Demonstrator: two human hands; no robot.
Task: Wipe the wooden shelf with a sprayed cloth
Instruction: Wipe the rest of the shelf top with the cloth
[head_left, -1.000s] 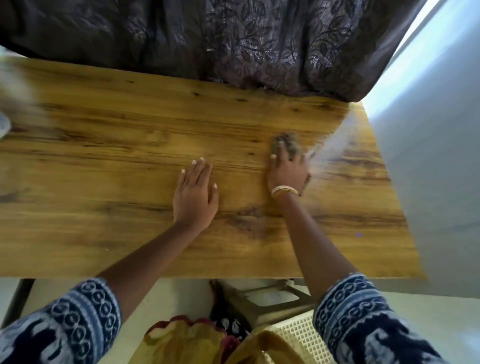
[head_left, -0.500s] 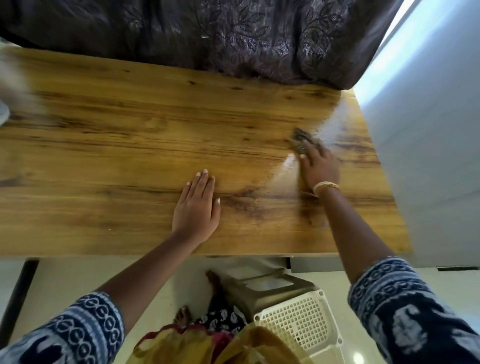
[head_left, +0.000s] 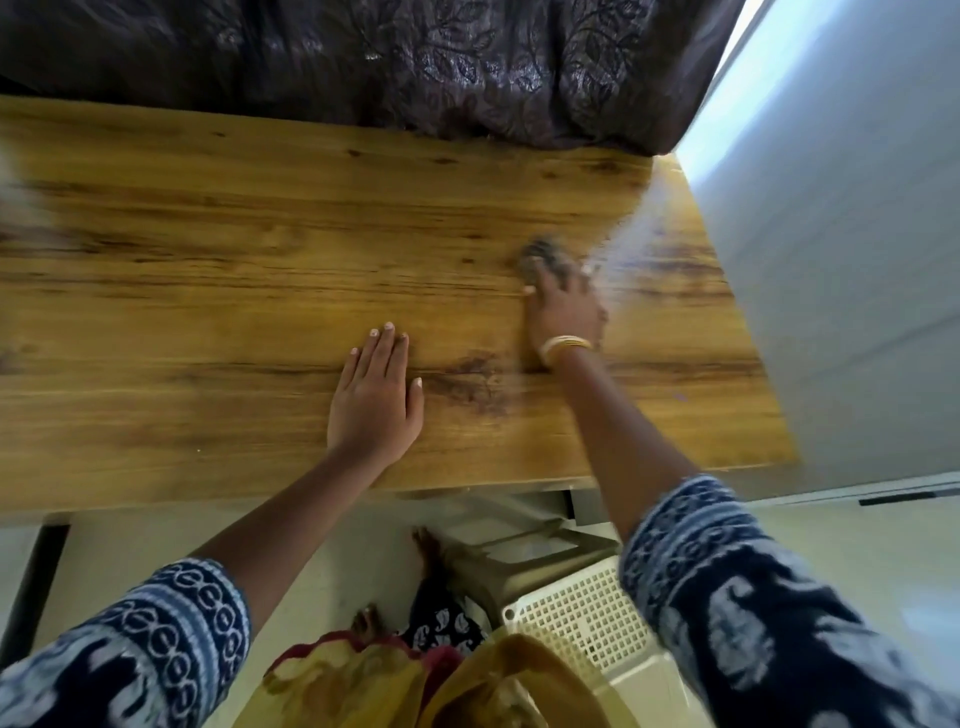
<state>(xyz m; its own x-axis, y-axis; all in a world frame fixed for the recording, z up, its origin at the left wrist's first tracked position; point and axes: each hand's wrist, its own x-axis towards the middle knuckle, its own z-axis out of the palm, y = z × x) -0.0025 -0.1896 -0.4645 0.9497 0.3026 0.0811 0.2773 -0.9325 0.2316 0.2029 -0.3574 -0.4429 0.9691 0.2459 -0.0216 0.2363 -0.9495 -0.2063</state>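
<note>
**Hands on the shelf, cloth at right of centre**

Hands first: my right hand lies over the cloth, right of centre in the frame, pressing it flat to the wooden shelf. The blur hides whether those fingers curl round it or only bear down. My left hand lies open, palm down and fingers straight, just below centre, holding nothing and steadying me.

To do this pass well, I judge I should keep the cloth flat under the whole palm, follow the grain in long overlapping strokes, and carry each one out to the shelf's right edge by the pale wall. I would lift my bracing hand before wiping under it, since that patch is easy to miss. The far edge under the dark patterned fabric at the top of the frame wants a reach without dragging the fabric.

Counted: two hands, one cloth, one shelf, one set of gold bangles on my right wrist, two patterned sleeves, and one cream lattice basket on the floor at lower centre right.
</note>
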